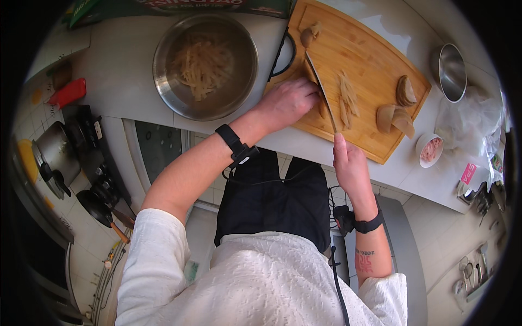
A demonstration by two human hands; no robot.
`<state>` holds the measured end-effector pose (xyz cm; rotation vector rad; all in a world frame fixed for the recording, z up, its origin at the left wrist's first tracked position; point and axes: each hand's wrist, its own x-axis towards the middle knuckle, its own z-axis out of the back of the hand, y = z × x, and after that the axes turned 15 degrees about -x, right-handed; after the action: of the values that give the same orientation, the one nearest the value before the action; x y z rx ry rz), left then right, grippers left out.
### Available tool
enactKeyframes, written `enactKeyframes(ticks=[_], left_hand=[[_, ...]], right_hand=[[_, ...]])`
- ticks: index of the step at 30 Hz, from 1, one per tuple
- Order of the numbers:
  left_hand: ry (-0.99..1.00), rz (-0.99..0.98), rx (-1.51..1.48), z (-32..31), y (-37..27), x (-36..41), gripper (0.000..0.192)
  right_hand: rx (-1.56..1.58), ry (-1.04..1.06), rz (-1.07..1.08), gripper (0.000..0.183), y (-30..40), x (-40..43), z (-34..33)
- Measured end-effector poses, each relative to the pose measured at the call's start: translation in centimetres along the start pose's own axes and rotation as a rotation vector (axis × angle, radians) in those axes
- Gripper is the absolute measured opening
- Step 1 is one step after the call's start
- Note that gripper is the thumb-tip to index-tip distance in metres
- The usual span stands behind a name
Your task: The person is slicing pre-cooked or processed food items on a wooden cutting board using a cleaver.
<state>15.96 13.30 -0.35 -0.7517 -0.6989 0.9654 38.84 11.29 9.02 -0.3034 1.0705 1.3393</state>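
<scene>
My right hand point(350, 163) grips a kitchen knife point(321, 87) by its handle, blade across a wooden cutting board point(367, 53). Left of the blade, the bent fingers of my left hand point(291, 100) press on a pale brown vegetable piece, mostly hidden beneath them. Just right of the knife lie pale cut strips point(348, 100). At the board's right end are a stack of thin slices point(405, 91) and several loose slices point(394, 119). A small brown root piece point(308, 37) rests near the top. More strips point(202, 67) sit in liquid in a steel bowl point(160, 87) to the left.
An empty metal bowl point(453, 73), a white bowl of pink minced meat point(430, 150) and clear plastic bags point(469, 118) stand right of the board. A green box point(183, 7) lies behind the steel bowl. At far left are a lidded pot point(59, 150) and a frying pan point(94, 207).
</scene>
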Motion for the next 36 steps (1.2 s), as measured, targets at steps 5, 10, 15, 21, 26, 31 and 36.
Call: enactKeyframes(ticks=[5, 10, 15, 21, 26, 31, 36], left_hand=[[-0.012, 0.0, 0.0, -0.1, 0.2, 0.0, 0.017], [0.032, 0.021, -0.047, 0.3, 0.2, 0.0, 0.017], [0.068, -0.02, -0.051, 0.7, -0.1, -0.1, 0.016], [0.117, -0.073, 0.009, 0.0, -0.8, 0.1, 0.015], [0.069, -0.005, 0.084, -0.8, -1.2, -0.1, 0.02], [0.013, 0.029, 0.051, -1.1, -1.2, -0.9, 0.026], [-0.008, -0.009, 0.043, -1.0, -1.1, -1.0, 0.03]], right_hand=[[0.066, -0.066, 0.057, 0.057, -1.2, 1.9, -2.4], [0.103, -0.106, 0.102, 0.061, -2.7, 2.9, -3.6], [0.303, 0.088, 0.071, 0.069, -3.7, 4.5, -0.5], [0.405, 0.193, 0.004, 0.068, -3.2, 4.5, 0.4], [0.171, 0.047, 0.045, 0.066, -2.2, 3.0, 0.5], [-0.063, -0.002, 0.107, 0.064, -1.7, 1.1, 2.5], [-0.105, 0.054, 0.081, 0.06, -1.1, 0.1, 3.4]])
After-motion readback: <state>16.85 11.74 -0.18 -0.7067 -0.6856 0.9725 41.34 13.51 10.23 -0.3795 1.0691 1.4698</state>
